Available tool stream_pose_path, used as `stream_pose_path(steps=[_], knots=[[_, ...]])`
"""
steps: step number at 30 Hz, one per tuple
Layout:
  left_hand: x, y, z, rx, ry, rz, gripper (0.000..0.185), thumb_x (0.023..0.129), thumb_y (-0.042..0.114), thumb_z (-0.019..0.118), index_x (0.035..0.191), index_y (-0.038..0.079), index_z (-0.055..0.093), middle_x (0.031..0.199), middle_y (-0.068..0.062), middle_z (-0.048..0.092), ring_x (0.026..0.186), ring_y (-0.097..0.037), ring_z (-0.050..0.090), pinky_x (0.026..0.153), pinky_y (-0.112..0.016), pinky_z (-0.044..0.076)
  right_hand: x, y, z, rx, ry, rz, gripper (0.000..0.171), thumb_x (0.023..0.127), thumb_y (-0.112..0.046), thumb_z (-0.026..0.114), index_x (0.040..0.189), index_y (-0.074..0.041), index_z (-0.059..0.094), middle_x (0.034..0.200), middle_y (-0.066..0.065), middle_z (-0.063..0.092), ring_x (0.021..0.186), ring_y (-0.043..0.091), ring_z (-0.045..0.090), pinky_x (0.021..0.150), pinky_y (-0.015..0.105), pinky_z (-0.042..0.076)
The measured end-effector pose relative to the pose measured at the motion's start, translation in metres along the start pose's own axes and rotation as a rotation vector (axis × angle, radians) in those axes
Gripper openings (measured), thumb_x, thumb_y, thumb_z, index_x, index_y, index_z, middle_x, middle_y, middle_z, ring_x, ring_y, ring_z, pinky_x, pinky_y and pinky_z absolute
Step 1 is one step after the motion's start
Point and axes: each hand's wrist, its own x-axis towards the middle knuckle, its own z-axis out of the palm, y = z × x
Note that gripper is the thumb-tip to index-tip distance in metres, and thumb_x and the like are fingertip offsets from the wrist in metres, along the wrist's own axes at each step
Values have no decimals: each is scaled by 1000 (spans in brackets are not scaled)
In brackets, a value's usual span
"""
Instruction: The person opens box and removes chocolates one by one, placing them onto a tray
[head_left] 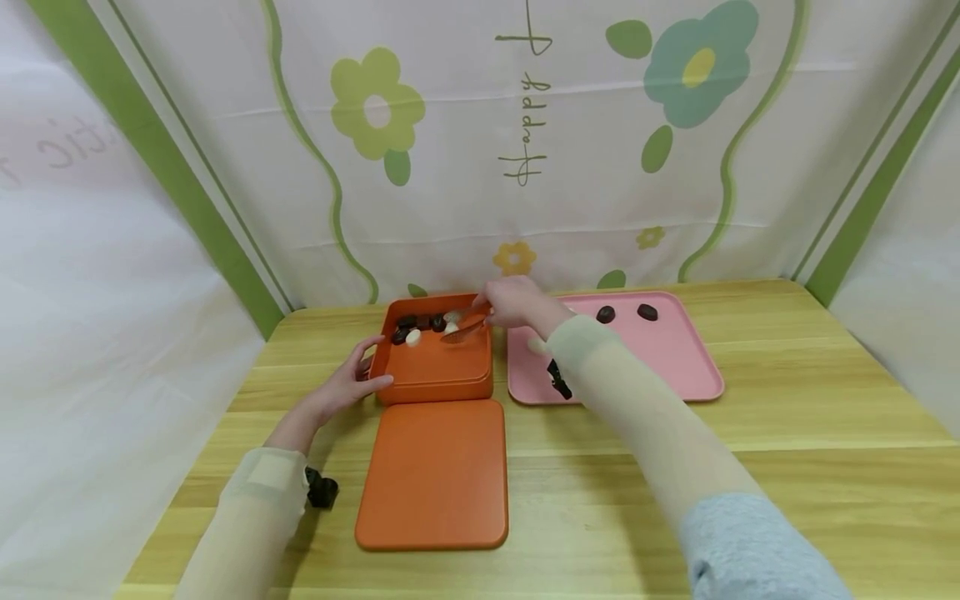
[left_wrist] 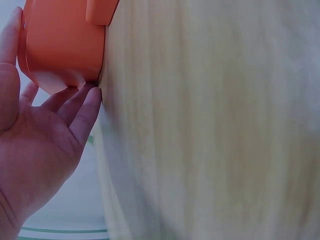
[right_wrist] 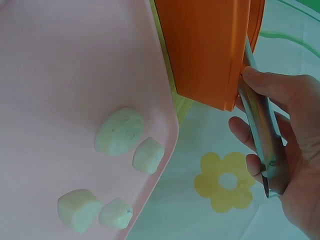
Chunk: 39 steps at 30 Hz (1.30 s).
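While the right hand (head_left: 513, 302) pinches metal tongs (head_left: 465, 327) over the orange box (head_left: 431, 367) near the table's far edge, the left hand (head_left: 352, 385), fingers spread, steadies its corner; a loose pinch could drop the white piece (head_left: 452, 327).

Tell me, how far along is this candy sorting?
Some dark and white pieces already lie in the orange box, its lid off in front. The right hand holds tongs over the box while the left hand steadies its side. Left on the pink tray: two dark pieces and four white ones.
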Motion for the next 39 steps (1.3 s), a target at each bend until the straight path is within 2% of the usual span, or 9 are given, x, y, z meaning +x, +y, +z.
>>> stream_pose_path(steps=[11,21,28,32,39], knots=[[0,0,2,8,-6,-4,78,98,24,61,155,17,8,155,-28,19,140,-42,25,109,-58,22,2,-11,-1,-120,-13,20,34,90,-24,68,124,-19,69,118,-1,67,104,19,60,86,38,47],[-2,0,3,10,3,1,77,98,21,60,155,16,8,154,-29,19,141,-42,22,109,-58,21,3,-16,4,-96,-10,-17,30,88,-17,67,117,-25,73,112,-4,69,99,18,62,70,34,47],[-1,0,3,13,4,3,76,99,21,60,155,16,9,154,-30,19,141,-42,22,109,-58,21,3,-16,5,-77,-35,-24,32,90,-17,66,120,-26,72,118,-4,67,107,19,60,79,34,46],[-1,1,3,17,4,6,75,99,18,59,155,15,8,154,-30,20,140,-43,23,109,-58,21,3,-15,7,-68,-24,-31,29,92,-18,66,119,-25,72,116,-3,67,105,20,60,83,37,46],[-1,1,0,12,-1,2,74,100,18,57,155,16,8,154,-28,21,139,-43,26,109,-58,21,1,-11,11,-55,45,-68,27,92,-20,66,118,-23,72,111,-2,69,97,19,62,77,37,48]])
